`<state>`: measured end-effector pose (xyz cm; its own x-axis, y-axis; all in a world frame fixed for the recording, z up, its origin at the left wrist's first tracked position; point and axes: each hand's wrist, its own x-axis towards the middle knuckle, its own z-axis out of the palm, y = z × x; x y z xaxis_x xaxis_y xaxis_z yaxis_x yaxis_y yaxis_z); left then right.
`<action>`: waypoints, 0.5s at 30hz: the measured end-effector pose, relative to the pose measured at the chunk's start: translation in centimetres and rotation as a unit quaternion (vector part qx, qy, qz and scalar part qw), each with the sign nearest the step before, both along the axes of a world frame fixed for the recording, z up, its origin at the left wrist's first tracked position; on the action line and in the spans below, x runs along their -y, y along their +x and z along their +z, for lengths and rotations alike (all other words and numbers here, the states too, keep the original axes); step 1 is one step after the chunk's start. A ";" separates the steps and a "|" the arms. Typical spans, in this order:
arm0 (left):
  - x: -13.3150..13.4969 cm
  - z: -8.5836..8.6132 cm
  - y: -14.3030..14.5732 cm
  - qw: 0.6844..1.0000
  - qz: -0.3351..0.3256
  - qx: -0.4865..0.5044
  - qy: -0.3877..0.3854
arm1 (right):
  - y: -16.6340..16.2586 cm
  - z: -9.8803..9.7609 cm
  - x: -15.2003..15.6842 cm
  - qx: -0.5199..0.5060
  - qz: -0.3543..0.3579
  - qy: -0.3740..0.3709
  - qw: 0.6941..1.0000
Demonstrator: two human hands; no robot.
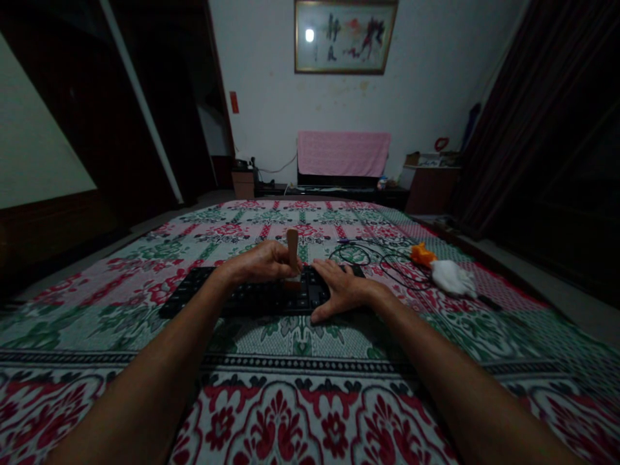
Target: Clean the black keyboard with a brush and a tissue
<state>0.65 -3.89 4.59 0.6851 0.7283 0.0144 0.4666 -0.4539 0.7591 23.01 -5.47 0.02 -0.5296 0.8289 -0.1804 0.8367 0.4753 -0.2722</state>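
A black keyboard (194, 290) lies flat on the patterned bedspread, its length running left to right. My left hand (266, 261) is closed around the upright wooden handle of a brush (292, 248). The brush's brown bristle end points down onto the keys, right of the keyboard's middle. My right hand (341, 287) spans the right end of the keyboard, thumb along the near edge and fingers stretched toward the far edge. It covers the keys beneath it.
A black cable (392, 271) loops over the bedspread (310, 413) beyond my right hand. Farther right lie an orange item (423, 254) and a white cloth-like bundle (454, 278). Behind the bed, a pink cloth (343, 154) hangs over a dark screen-like object on a low cabinet.
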 end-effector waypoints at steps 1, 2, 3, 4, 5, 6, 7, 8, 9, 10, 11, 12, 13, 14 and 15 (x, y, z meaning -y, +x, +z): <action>0.0 -0.3 0.3 1.000 -0.013 0.003 0.005 | -0.2 -0.3 -0.1 -0.003 0.005 0.004 1.000; 0.0 -0.5 0.6 1.000 -0.024 0.004 0.009 | -0.4 -0.6 -0.2 -0.006 0.010 0.009 1.000; 0.0 -0.7 0.8 0.999 -0.031 0.001 0.012 | -0.5 -0.8 -0.2 -0.009 0.013 0.015 1.000; 0.0 -0.9 0.8 0.999 -0.033 -0.008 0.017 | -0.6 -0.9 -0.3 -0.012 0.015 0.020 1.000; 0.1 -0.9 0.8 0.999 -0.030 -0.021 0.021 | -0.7 -1.0 -0.3 -0.016 0.016 0.025 0.999; 0.1 -0.9 0.6 0.999 -0.024 -0.036 0.025 | -0.8 -0.9 -0.2 -0.020 0.017 0.030 0.999; 0.1 -0.8 0.4 0.998 -0.017 -0.050 0.029 | -0.9 -0.8 -0.2 -0.025 0.018 0.034 0.999; 0.1 -0.7 0.2 0.998 -0.010 -0.058 0.034 | -1.0 -0.6 -0.1 -0.029 0.017 0.036 0.999; 0.1 -0.6 0.1 0.998 -0.003 -0.057 0.040 | -1.0 -0.4 -0.1 -0.032 0.017 0.037 0.999; 0.1 -0.6 0.0 0.998 0.002 -0.049 0.047 | -1.0 -0.2 -0.1 -0.035 0.018 0.038 0.999; 0.1 -0.5 -0.1 0.998 0.005 -0.036 0.053 | -0.9 0.0 -0.1 -0.035 0.019 0.038 0.998; 0.2 -0.5 0.0 0.998 0.008 -0.023 0.061 | -0.7 0.1 -0.2 -0.034 0.021 0.038 0.998; 0.2 -0.5 0.2 0.998 0.010 -0.012 0.066 | -0.4 0.2 -0.3 -0.032 0.023 0.039 0.998; 0.3 -0.6 0.4 0.998 0.012 -0.002 0.067 | -0.1 0.2 -0.4 -0.031 0.025 0.040 0.998; 0.4 -0.6 0.7 0.998 0.015 0.007 0.066 | 0.2 0.2 -0.6 -0.030 0.025 0.039 0.998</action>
